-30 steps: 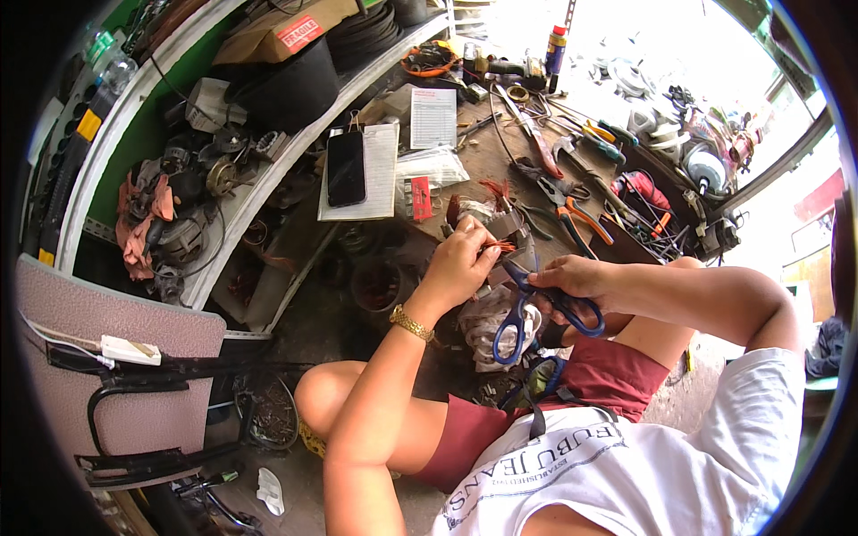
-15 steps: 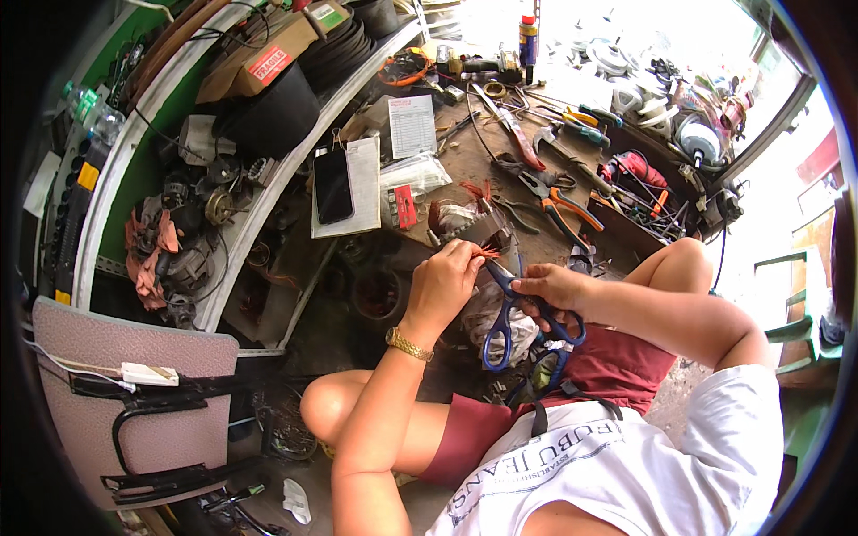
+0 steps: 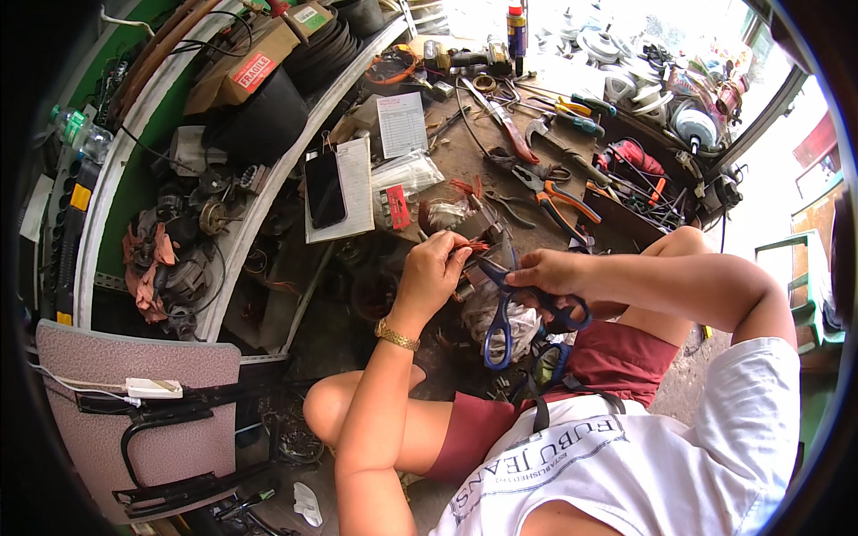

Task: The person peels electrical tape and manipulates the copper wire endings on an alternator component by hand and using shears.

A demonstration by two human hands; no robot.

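Observation:
My left hand [image 3: 436, 266], with a gold watch on its wrist, pinches a small bunch of reddish copper wires [image 3: 478, 245] whose ends stick out to the right. The blue-handled scissors [image 3: 498, 330] are in my right hand [image 3: 547, 273], their handle loops spread apart. Their blades lie just below and right of the wire ends, seemingly apart from them. Behind both hands is a metal part wound with copper wire [image 3: 451, 214], partly hidden. Beneath the scissors sits a bundle of whitish material [image 3: 487, 313].
Orange-handled pliers [image 3: 556, 198], a hammer [image 3: 563, 152] and other tools cover the wooden bench. A phone [image 3: 325, 189] rests on a notepad to the left. Beyond the bench's right side stands a tool-filled box [image 3: 626, 192]. A folded chair [image 3: 143, 393] is at lower left.
The scissors' blades, earlier right at the wire bunch, now sit slightly below it. My left hand has shifted a little left with the wires, and the view has moved slightly.

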